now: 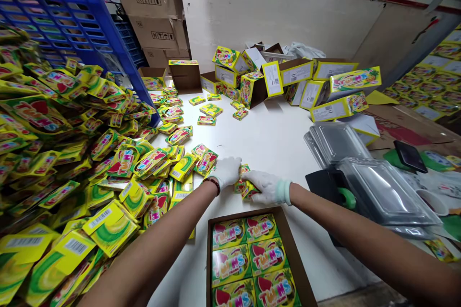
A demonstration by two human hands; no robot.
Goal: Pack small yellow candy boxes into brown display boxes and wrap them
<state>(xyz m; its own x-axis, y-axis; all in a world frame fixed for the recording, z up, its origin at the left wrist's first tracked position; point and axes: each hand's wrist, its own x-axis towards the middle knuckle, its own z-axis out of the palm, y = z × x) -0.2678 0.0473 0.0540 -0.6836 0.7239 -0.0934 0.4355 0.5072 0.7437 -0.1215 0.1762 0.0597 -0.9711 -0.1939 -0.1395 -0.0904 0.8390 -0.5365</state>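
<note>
A short row of small yellow-green TWINS candy boxes [245, 183] stands on the white table between my hands. My left hand [227, 172], in a white glove, closes on the row from the left, its fingertips partly hidden. From the right, my right hand [265, 186], gloved too, presses fingers and thumb against the same boxes. Just in front of me lies an open brown carton [212, 264] with rows of flat-lying TWINS boxes [266, 254] inside. Left of my left hand, a loose TWINS box [205, 160] rests at the edge of a big pile [126, 160].
A blue plastic crate [72, 9] leans over the pile at left. Display cartons [295, 74] lie jumbled along the back. Clear plastic trays [385, 189], a black tape dispenser [327, 184] and a phone [410, 156] are at right. Brown shipping boxes [154, 9] are stacked behind.
</note>
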